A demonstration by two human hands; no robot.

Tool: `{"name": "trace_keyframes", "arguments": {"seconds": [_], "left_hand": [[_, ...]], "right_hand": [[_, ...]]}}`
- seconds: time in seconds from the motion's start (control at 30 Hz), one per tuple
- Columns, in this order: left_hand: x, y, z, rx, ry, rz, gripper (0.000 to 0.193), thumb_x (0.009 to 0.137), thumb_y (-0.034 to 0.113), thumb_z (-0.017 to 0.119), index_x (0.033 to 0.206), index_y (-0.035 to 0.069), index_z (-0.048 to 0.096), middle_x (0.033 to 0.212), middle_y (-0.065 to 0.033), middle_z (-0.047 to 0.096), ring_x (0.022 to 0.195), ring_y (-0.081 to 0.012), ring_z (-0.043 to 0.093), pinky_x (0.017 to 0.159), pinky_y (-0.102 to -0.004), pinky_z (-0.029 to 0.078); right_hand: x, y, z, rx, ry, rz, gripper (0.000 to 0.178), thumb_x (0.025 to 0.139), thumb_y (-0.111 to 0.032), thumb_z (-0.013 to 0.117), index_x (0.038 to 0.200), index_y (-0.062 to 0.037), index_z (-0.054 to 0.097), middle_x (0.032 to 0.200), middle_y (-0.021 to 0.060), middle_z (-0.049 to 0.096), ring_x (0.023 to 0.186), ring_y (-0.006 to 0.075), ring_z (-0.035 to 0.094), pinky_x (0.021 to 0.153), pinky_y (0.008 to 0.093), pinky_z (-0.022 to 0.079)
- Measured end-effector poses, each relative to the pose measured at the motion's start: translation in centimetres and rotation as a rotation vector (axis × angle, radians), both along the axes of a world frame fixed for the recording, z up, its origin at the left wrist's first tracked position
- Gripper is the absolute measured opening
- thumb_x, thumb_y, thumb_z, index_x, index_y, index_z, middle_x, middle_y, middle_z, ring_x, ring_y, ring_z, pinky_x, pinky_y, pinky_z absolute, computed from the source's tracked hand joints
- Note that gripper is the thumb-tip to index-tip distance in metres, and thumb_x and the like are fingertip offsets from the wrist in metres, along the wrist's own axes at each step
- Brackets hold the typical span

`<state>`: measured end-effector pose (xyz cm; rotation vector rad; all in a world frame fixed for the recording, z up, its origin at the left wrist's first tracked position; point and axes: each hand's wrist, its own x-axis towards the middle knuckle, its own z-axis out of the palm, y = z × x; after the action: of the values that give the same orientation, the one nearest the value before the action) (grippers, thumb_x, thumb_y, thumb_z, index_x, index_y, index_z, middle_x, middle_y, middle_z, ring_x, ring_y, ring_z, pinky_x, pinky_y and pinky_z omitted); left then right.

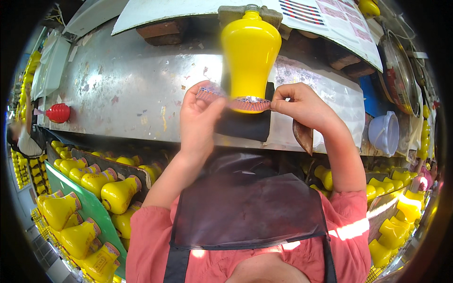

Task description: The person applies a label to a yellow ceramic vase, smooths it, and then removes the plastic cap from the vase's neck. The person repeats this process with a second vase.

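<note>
A glossy yellow vase [251, 52] lies in front of me, narrow neck pointing away and foot toward me. Around its foot runs a patterned pink-and-blue decal strip [247, 104], whose left end comes away from the vase. My left hand [200, 115] pinches that loose end between thumb and fingers. On the other side, my right hand [302, 106] has its fingertips closed on the strip's right end, against the foot. A brown pointed flat piece [303, 137] shows below my right hand; whether the hand holds it I cannot tell.
A dark cloth [243, 129] lies under the vase's foot on the metal table [141, 94]. Printed sheets [330, 16] rest on a raised board beyond. A red ribbed object [58, 113] stands left, a pale bucket [383, 133] right. Racked yellow vases [120, 193] flank me.
</note>
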<state>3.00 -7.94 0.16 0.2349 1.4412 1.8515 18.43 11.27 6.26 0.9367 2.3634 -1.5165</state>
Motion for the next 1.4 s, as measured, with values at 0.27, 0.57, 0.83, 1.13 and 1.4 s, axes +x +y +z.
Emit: {"name": "trace_keyframes", "arguments": {"seconds": [0.27,0.57,0.83,1.13,1.4], "left_hand": [[-0.5,0.5,-0.2,-0.065,0.640,-0.148,0.069,0.093,0.017,0.060,0.155,0.003,0.035,0.142,-0.0157,0.052,0.136,-0.0234,0.046,0.122,-0.0405,0.024],[-0.6,1.6,-0.9,-0.139,0.855,-0.284,0.067,0.089,0.016,0.072,0.147,0.003,0.042,0.139,-0.0168,0.054,0.134,-0.0254,0.049,0.117,-0.0405,0.035],[-0.8,1.8,-1.3,-0.095,0.732,-0.297,0.070,0.086,0.016,0.074,0.146,0.004,0.041,0.137,-0.0162,0.054,0.133,-0.0254,0.050,0.117,-0.0401,0.033],[-1.1,1.8,-2.2,-0.082,0.756,-0.299,0.070,0.085,0.018,0.074,0.146,0.001,0.042,0.140,-0.0194,0.054,0.134,-0.0330,0.049,0.116,-0.0455,0.036],[-1.1,1.6,-2.3,-0.058,0.733,-0.332,0.066,0.094,0.024,0.071,0.148,0.003,0.039,0.143,-0.0160,0.051,0.137,-0.0255,0.046,0.118,-0.0409,0.032]], "right_hand": [[-0.1,-3.9,2.1,0.303,0.119,-0.226,0.067,0.079,-0.023,0.080,0.138,-0.0054,0.053,0.121,0.0193,0.069,0.090,0.0304,0.073,0.084,0.0384,0.056],[-1.7,-3.9,-1.1,0.764,0.320,-0.284,0.062,0.082,-0.031,0.083,0.133,-0.0063,0.057,0.116,0.0188,0.070,0.086,0.0343,0.072,0.078,0.0416,0.056],[-1.6,-4.9,-0.4,0.676,0.297,-0.342,0.066,0.078,-0.036,0.085,0.131,-0.0032,0.061,0.117,0.0203,0.072,0.084,0.0323,0.074,0.081,0.0390,0.057],[0.8,-2.8,-2.8,0.927,0.328,-0.570,0.028,0.089,-0.014,0.075,0.115,-0.0048,0.073,0.094,0.0165,0.070,0.072,0.0292,0.065,0.068,0.0390,0.052],[2.8,-9.3,-5.4,0.867,0.437,-0.082,0.062,0.085,0.002,0.069,0.146,-0.0047,0.058,0.081,0.0170,0.061,0.061,0.0330,0.061,0.055,0.0415,0.051]]}}
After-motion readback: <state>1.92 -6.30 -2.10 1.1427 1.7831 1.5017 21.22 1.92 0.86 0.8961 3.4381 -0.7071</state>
